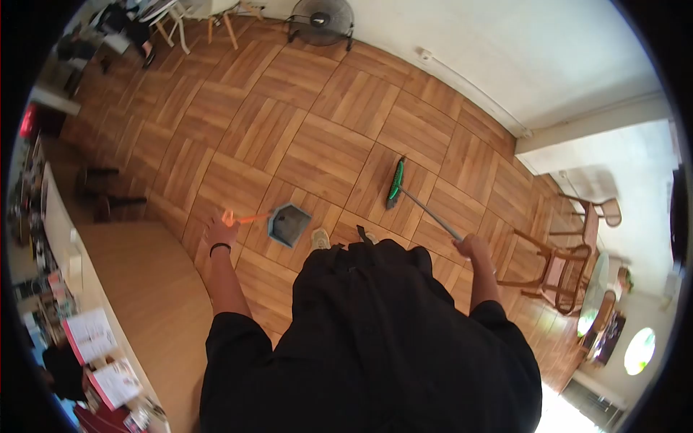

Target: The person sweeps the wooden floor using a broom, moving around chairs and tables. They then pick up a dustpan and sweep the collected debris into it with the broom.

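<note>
My left hand [221, 229] is closed around the orange handle [249, 218] of a dustpan. The dustpan's grey pan [290, 224] with a light blue rim is just in front of my shoes, left of centre. On the right, my right hand [474, 248] grips the grey stick [432, 213] of a broom. Its head [395, 182], with green bristles and a dark grey end, rests on the wooden floor [325, 155], apart from the dustpan.
A floor fan [321, 22] stands by the wall at the top. Wooden chairs [556, 278] are at the right beside a glass table [595, 292]. A counter [144, 289] with open booklets [92, 335] runs along the left. A seated person's leg [144, 40] shows at upper left.
</note>
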Tool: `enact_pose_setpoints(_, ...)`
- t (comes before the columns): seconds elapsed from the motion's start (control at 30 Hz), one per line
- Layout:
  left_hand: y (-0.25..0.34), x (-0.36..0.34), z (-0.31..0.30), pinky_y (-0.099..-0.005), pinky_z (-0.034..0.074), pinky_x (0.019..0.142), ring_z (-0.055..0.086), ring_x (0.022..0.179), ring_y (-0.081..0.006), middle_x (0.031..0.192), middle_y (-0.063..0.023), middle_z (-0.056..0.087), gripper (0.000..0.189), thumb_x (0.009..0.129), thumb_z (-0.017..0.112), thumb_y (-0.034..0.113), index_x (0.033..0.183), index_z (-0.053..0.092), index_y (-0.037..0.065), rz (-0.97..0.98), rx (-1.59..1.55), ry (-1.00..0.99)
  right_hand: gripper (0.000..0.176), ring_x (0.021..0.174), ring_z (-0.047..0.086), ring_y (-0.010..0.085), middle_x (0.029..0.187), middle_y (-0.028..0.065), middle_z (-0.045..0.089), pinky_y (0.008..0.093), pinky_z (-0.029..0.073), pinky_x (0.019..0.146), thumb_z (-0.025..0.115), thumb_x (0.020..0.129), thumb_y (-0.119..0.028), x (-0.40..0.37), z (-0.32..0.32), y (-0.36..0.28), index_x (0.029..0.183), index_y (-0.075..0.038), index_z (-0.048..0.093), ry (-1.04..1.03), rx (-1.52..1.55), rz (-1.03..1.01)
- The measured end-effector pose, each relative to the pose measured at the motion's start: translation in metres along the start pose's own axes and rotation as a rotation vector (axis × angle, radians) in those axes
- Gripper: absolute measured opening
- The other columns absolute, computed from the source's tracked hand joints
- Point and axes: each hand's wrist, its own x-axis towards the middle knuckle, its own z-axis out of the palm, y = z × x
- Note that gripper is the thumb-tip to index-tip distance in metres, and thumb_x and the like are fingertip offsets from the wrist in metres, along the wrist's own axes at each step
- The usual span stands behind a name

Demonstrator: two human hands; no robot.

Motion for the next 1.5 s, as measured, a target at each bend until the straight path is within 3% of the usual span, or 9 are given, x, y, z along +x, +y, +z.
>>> enact_pose_setpoints(0.2,-0.018,0.059,0.009,-0.0392,0.042,0.09,0.047,0.113,-0.0326,0.132,-0.015,0.037,0.059,0.08,0.059,0.029,0.129,0.035,0.007,0.104,-0.125,-0.448,0.046,0.08,0.062,0.0321,0.088,0.021,0.063,0.0401,0.05,0.068,0.05,0.083,-0.039,-0.008,0.116,-0.025,0.094,0.004,0.061,-0.053,0.259,0.128)
enact_pose_setpoints(0.4,-0.064,0.12,0.074,-0.0402,0.044,0.085,0.053,0.101,-0.0356,0.115,-0.023,0.05,0.051,0.081,0.054,0.024,0.126,0.04,0.006,0.204,0.009,-0.076,0.032,0.045,0.056,0.0223,0.051,0.0139,0.055,0.0354,0.042,0.04,0.055,0.079,-0.023,0.006,0.198,-0.061,0.061,0.004,0.057,-0.195,0.861,0.022)
enact_pose_setpoints(0.47,-0.112,0.177,0.125,-0.0408,0.047,0.078,0.057,0.093,-0.0353,0.109,-0.0207,0.052,0.047,0.082,0.052,0.024,0.125,0.041,0.008,0.495,-0.003,-0.29,0.032,0.043,0.054,0.0218,0.05,0.0124,0.053,0.0349,0.04,0.039,0.055,0.079,-0.024,0.01,0.211,-0.071,0.061,0.003,0.057,-0.144,1.063,-0.036)
enact_pose_setpoints(0.53,-0.103,0.19,0.124,-0.0404,0.05,0.069,0.059,0.084,-0.0336,0.104,-0.018,0.053,0.043,0.083,0.049,0.024,0.123,0.042,0.01,0.434,-0.263,-0.529,0.032,0.042,0.052,0.0213,0.05,0.011,0.052,0.0344,0.038,0.038,0.055,0.079,-0.024,0.003,0.195,-0.085,0.062,0.002,0.057,-0.123,1.111,0.011)
enact_pose_setpoints(0.6,-0.066,0.15,0.082,-0.0391,0.052,0.059,0.061,0.075,-0.0306,0.099,-0.0149,0.052,0.037,0.084,0.046,0.023,0.119,0.043,0.011,-0.039,-0.756,-0.755,0.031,0.04,0.049,0.0208,0.049,0.0095,0.051,0.0339,0.037,0.037,0.055,0.08,-0.025,-0.004,0.168,-0.092,0.062,0.001,0.056,-0.148,1.203,0.1)
enact_pose_setpoints(0.83,-0.018,0.148,0.077,-0.0359,0.052,0.055,0.06,0.066,-0.0277,0.095,-0.0174,0.05,0.022,0.082,0.042,0.013,0.102,0.044,0.005,-0.328,-1.232,-0.658,0.031,0.039,0.038,0.0152,0.05,0.0016,0.041,0.0319,0.032,0.036,0.055,0.083,-0.033,0.035,0.172,-0.074,0.068,-0.006,0.05,-0.36,1.755,0.35)
enact_pose_setpoints(0.93,0.029,0.135,0.088,-0.0392,0.051,0.061,0.059,0.069,-0.0298,0.096,-0.0197,0.05,0.023,0.082,0.043,0.014,0.102,0.044,0.004,-0.343,-1.504,-0.447,0.031,0.039,0.038,0.0131,0.05,0.0001,0.04,0.0308,0.033,0.036,0.054,0.084,-0.034,0.057,0.131,-0.071,0.066,-0.01,0.046,-0.391,1.795,0.316)
enact_pose_setpoints(1.2,0.187,0.118,0.088,-0.0386,0.048,0.061,0.056,0.073,-0.0284,0.107,-0.0124,0.05,0.02,0.079,0.043,0.014,0.097,0.044,0.004,-0.314,-1.73,-0.524,0.028,0.035,0.034,0.0069,0.047,-0.0073,0.034,0.0248,0.03,0.032,0.054,0.086,-0.034,0.206,0.021,-0.02,0.069,-0.017,0.04,-0.366,1.918,0.278)
enact_pose_setpoints(1.5,0.467,0.09,0.053,-0.0403,0.048,0.059,0.055,0.068,-0.0279,0.109,-0.0125,0.05,0.025,0.072,0.041,0.008,0.097,0.04,0.006,-0.25,-1.643,-0.425,0.037,0.032,0.034,0.0115,0.042,-0.0028,0.035,0.0277,0.031,0.031,0.047,0.089,-0.039,0.463,-0.151,0.113,0.061,-0.015,0.041,-0.075,1.832,0.325)
